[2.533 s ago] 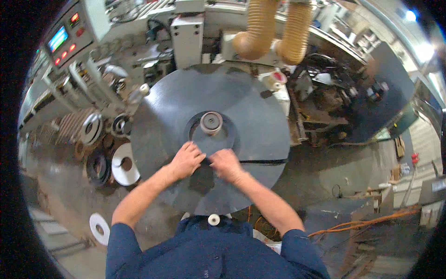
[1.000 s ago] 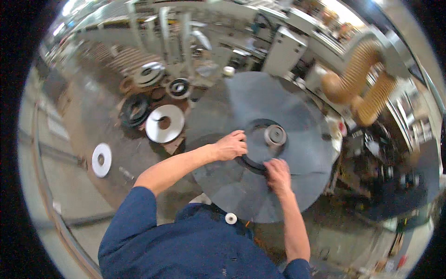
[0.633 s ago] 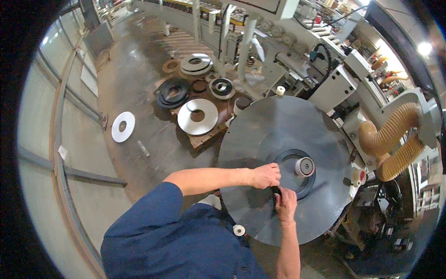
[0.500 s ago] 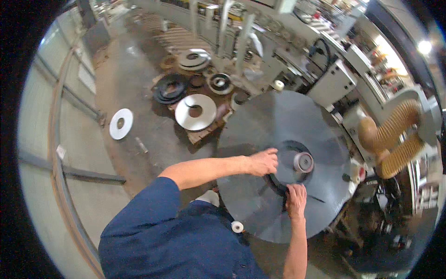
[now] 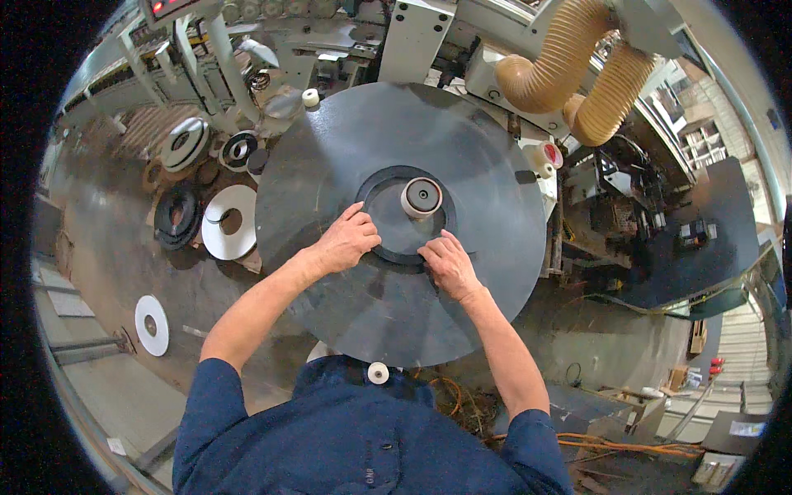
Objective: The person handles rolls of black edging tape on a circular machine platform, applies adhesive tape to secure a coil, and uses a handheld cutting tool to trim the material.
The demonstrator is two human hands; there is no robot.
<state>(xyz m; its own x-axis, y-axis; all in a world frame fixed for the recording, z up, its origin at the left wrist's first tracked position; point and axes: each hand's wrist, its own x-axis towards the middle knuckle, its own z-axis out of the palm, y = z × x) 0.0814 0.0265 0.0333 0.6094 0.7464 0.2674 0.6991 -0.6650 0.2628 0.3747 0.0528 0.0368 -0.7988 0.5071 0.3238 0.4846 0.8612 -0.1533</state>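
A large round grey disc [image 5: 330, 157] lies flat in front of me. Resting on it is a black ring-shaped coil [image 5: 396, 261], set around a raised round hub [image 5: 423, 195]. The hub stands off-centre inside the coil, closer to its far right side. My left hand [image 5: 348, 240] grips the coil's left rim with the fingers bent over it. At the near right rim, my right hand [image 5: 448, 262] pinches the same coil between thumb and fingers. Both sets of fingertips partly cover the coil's edge.
White rollers [image 5: 310, 97] [image 5: 378, 373] stand at the disc's edge. To the left lie white [image 5: 241, 202] and black coils [image 5: 176, 216]; a white ring [image 5: 152, 325] is on the floor. Behind are a machine housing [image 5: 417, 41] and tan ribbed hoses [image 5: 536, 85]. Orange cables [image 5: 610, 444] run at lower right.
The view has swung to the right, bringing the disc toward the middle of the picture. Both hands stay on the black coil, the right one now at its near right rim.
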